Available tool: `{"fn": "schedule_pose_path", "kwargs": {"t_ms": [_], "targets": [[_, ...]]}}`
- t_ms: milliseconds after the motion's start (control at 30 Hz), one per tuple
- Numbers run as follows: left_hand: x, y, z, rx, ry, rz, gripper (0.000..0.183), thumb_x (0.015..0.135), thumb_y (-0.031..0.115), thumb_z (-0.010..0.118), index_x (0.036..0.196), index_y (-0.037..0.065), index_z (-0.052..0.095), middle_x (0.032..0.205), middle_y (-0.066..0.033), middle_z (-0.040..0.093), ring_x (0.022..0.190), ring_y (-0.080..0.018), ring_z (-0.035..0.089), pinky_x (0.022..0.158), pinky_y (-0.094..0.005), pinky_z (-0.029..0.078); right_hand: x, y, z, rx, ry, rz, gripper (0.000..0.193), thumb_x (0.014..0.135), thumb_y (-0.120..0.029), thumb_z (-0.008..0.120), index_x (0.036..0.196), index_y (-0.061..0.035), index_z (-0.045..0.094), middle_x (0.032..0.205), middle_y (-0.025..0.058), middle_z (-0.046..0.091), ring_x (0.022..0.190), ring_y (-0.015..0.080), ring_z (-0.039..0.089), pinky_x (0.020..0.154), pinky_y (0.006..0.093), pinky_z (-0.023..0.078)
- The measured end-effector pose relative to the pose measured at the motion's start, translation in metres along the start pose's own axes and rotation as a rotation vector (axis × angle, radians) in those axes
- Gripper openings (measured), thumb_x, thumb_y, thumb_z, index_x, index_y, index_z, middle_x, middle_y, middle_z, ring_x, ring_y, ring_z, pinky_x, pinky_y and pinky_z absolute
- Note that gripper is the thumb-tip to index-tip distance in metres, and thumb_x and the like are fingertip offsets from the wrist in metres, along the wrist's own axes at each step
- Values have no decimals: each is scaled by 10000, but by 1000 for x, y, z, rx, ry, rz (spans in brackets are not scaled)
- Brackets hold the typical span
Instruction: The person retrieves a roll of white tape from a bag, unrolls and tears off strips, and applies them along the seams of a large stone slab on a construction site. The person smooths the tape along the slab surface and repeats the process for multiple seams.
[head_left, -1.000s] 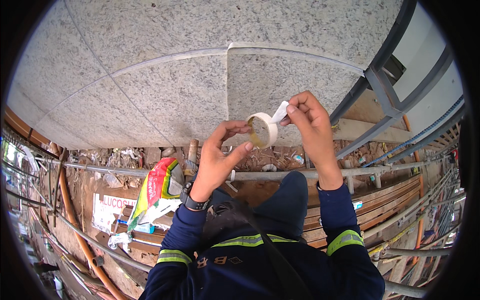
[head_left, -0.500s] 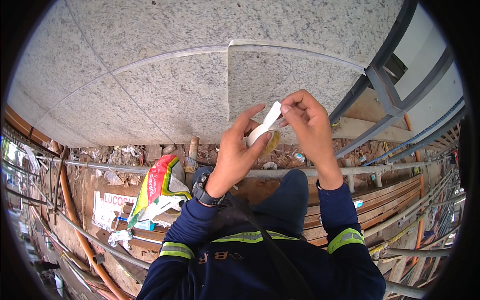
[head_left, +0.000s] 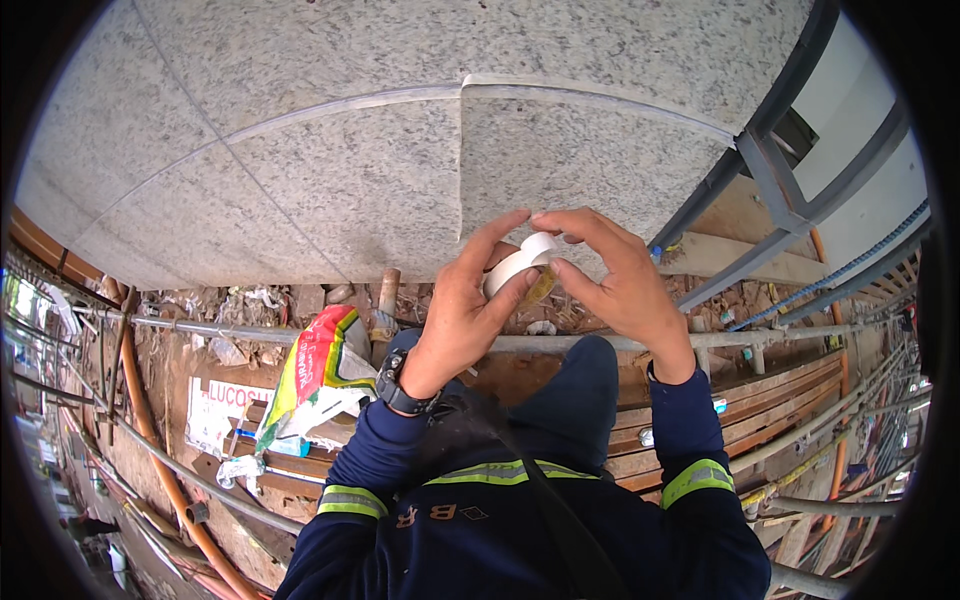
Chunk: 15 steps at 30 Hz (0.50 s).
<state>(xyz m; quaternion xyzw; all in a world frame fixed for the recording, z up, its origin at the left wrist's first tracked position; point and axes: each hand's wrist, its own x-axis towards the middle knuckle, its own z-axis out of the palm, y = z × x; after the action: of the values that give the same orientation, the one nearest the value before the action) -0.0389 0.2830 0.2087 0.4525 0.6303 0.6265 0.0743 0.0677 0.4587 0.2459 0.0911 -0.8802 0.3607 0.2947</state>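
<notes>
A roll of white masking tape (head_left: 508,272) sits in my left hand (head_left: 462,300), whose thumb and fingers curve around its rim. Its core looks yellowish. From the top of the roll a short loose end curls up. My right hand (head_left: 622,275) is bent around that side, with its thumb at the roll's edge and its fingers by the loose end of tape. Both hands are just in front of a speckled grey stone-clad wall (head_left: 350,190). A strip of tape (head_left: 350,102) runs along the joint in the wall and another edge drops down below it.
A metal scaffold pipe (head_left: 520,344) crosses in front of my legs, over rubble-strewn ground. To the left lies a red, yellow and green plastic sack (head_left: 318,365) near a printed white sheet (head_left: 208,420). Dark steel framing (head_left: 775,185) stands at right, above wooden planks (head_left: 760,410).
My right hand has moved down and closer to the roll. The tape end that stood up straight and flat now curls over. My left hand keeps hold of the roll.
</notes>
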Motion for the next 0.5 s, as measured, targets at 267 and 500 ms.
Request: {"fn": "schedule_pose_path", "kwargs": {"t_ms": [267, 500], "targets": [[-4, 2, -8, 4, -30, 11, 519, 976, 74, 688, 1465, 51, 514, 1049, -104, 749, 1003, -147, 678, 938, -311, 493, 1, 0, 3, 4, 95, 4, 180, 905, -57, 716, 1084, -40, 735, 988, 114, 719, 899, 286, 711, 777, 349, 541], [-5, -1, -9, 190, -49, 81, 450, 1001, 37, 612, 1446, 40, 542, 1028, -154, 762, 946, -200, 728, 898, -325, 529, 2, 2, 1, -67, 124, -19, 131, 913, -87, 729, 1030, -28, 731, 974, 114, 719, 872, 277, 712, 750, 348, 543]]}}
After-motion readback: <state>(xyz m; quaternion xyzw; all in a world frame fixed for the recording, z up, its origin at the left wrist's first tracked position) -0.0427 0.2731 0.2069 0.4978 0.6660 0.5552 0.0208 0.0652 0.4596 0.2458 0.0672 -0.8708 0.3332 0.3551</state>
